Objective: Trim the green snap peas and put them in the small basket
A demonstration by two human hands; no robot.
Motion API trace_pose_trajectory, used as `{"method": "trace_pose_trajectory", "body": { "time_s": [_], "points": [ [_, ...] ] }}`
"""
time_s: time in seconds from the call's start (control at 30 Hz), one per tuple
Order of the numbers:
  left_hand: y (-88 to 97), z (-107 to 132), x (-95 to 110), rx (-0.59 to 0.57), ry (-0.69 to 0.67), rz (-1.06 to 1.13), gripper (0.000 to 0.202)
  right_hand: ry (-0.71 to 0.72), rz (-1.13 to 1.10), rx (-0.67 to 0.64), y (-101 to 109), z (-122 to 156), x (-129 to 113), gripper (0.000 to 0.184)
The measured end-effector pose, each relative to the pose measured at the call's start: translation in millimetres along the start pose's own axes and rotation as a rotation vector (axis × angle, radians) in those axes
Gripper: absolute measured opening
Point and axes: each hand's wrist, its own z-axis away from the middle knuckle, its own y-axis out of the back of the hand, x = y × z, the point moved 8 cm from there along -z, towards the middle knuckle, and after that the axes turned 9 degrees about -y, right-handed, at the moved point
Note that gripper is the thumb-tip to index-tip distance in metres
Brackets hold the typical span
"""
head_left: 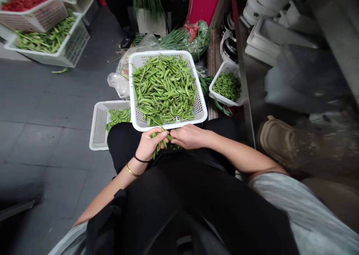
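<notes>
Pea pods (pixel 159 142) gripped in L hand (pixel 150 144) over lap, fingers curled shut on bunch. R hand (pixel 188 136) alongside, fingers together, tips at pods; can't tell if clamped. Step in hand: pods being worked at lap, full white basket (pixel 159 53) just ahead. Next move calls for firm pinch, pods kept off rim. Tray (pixel 95 135) at L, grey floor (pixel 53 98) beyond, steel counter (pixel 251 75) at R.

Green pea pods (pixel 164 85) (white lattice basket (pixel 157 52))
</notes>
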Motion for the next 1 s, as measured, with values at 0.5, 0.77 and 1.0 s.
{"method": "trace_pose_trajectory", "body": {
  "time_s": [0.5, 0.77, 1.0],
  "points": [
    [-24.8, 23, -17, -0.5, 0.2, 0.048, 0.03, -0.08, -1.034, 0.146, 21, 33, 33, 0.03],
    [-33.2, 26, -21, -0.644, 0.257, 0.056, 0.032, -0.001, -0.148, 0.411, 46, 48, 16, 0.026],
    [-38.2, 25, 10, -0.634, -0.053, -0.371, 0.02, 0.241, -0.08, 0.187, 14, 25, -30, 0.021]
  ]
}}
